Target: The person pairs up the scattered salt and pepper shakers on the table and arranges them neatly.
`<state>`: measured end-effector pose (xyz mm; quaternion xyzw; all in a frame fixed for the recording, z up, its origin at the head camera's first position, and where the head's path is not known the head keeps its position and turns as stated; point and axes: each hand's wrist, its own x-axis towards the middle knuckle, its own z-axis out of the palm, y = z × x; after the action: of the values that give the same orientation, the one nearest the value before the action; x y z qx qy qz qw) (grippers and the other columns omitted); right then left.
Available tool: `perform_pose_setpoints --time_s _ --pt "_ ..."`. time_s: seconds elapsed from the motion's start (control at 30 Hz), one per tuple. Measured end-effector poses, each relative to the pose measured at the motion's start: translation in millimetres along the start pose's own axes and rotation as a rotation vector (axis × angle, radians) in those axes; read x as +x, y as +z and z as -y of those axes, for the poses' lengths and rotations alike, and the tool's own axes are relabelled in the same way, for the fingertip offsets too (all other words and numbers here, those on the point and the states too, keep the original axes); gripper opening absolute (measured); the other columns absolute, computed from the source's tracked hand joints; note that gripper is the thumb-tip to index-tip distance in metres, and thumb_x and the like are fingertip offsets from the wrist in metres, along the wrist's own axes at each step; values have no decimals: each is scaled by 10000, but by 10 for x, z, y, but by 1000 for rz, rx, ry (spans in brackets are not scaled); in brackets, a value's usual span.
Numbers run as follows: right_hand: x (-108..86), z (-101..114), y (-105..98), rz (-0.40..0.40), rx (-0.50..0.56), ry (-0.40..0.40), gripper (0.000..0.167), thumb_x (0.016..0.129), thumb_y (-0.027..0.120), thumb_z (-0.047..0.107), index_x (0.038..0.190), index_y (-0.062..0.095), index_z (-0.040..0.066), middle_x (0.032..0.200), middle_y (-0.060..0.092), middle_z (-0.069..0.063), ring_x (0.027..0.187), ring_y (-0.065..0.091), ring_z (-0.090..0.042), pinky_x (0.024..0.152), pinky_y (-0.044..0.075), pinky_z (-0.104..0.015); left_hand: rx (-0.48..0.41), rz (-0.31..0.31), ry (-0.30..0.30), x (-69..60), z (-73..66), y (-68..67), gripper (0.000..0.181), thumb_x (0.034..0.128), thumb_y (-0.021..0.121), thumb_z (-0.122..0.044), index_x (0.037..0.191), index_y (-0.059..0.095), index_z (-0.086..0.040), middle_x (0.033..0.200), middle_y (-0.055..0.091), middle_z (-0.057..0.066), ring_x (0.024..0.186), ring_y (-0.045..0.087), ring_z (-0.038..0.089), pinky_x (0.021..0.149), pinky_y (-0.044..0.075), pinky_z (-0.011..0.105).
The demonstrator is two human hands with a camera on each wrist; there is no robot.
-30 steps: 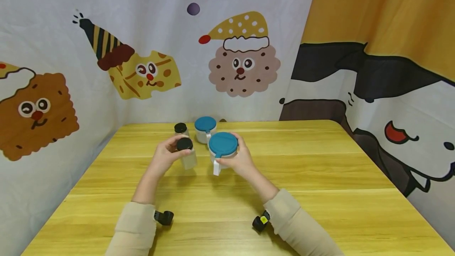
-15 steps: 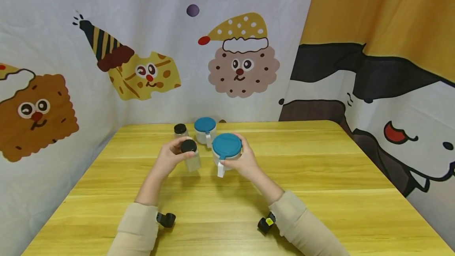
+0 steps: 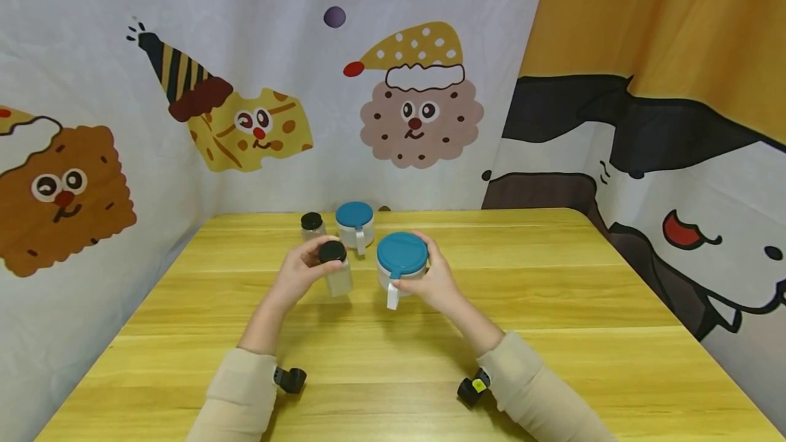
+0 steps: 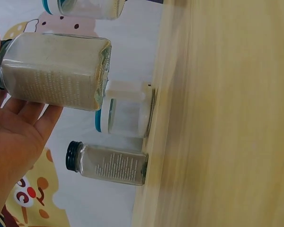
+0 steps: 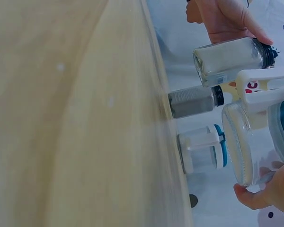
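Note:
My left hand (image 3: 299,273) grips a square glass bottle (image 3: 339,282) with a black cap by its top. In the left wrist view the bottle (image 4: 54,71) hangs above the table. To its right, my right hand (image 3: 439,281) holds a round glass jar (image 3: 402,254) with a blue lid and a white handle, fingers and thumb around its side. The right wrist view shows this jar (image 5: 241,146) raised off the table, its white handle (image 5: 265,90) pointing toward the bottle side. A gap lies between the two held containers.
Behind the left hand, a second black-capped bottle (image 3: 312,224) stands near the table's back edge. Beside it stands another blue-lidded jar (image 3: 355,217) with a white handle. A patterned curtain (image 3: 270,33) hangs behind the wooden table (image 3: 552,278).
Both hands have shifted to the right with the bottle and the jar. The jar moved further, so the gap between them is wider. The rear bottle and jar stayed put.

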<state>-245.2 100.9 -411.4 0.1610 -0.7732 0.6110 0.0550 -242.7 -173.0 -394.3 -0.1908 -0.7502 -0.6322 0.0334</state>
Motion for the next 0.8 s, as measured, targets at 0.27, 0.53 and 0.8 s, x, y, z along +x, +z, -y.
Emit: perform_pose_setpoints --time_s 0.27,0.53,0.8 --pt "-60 4 -136 41 51 -12 975 680 843 5 1476 299 156 1429 396 -175 1273 396 -372 985 338 -588 -4 43 34 0 19 62 403 895 689 -111 1273 569 -39 1220 596 189 991 591 261 814 498 319" --pt "-201 336 -213 58 -1 16 967 696 818 3 1487 266 70 1432 375 -228 1262 397 -411 952 370 -597 -41 88 56 14 19 135 388 899 674 -69 1270 569 -27 1212 589 207 992 592 271 803 506 320" --pt "-260 382 -272 30 -16 6 950 679 818 -23 1471 301 65 1414 396 -236 1264 393 -423 965 346 -615 -88 130 57 18 12 213 402 901 673 -77 1281 557 -18 1240 560 252 1032 590 263 833 501 316"
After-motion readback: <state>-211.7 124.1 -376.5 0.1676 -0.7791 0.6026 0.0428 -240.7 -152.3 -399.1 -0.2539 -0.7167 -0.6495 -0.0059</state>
